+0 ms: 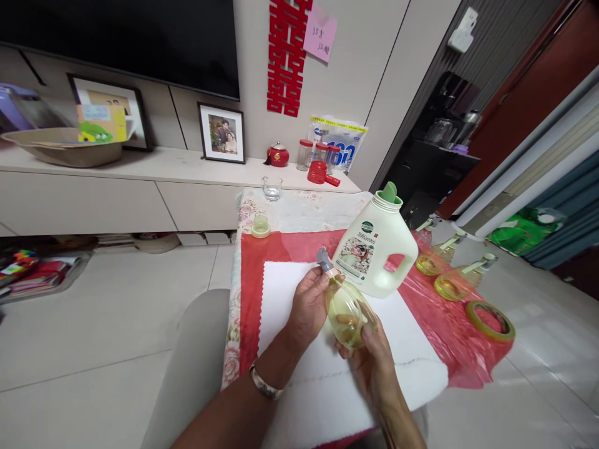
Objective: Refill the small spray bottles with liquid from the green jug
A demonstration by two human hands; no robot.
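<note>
Left grip [309, 305] is clamped round the neck of the small yellow bottle [349, 312], right grip [369, 358] cupped closed under its base. The bottle's long axis tilts away up-left, above the surface [281, 287], with the detergent jug [374, 249] just beyond.

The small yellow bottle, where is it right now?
Head view, centre: the small yellow bottle is held between the left hand and the right hand above the white cloth, near the white jug.
</note>
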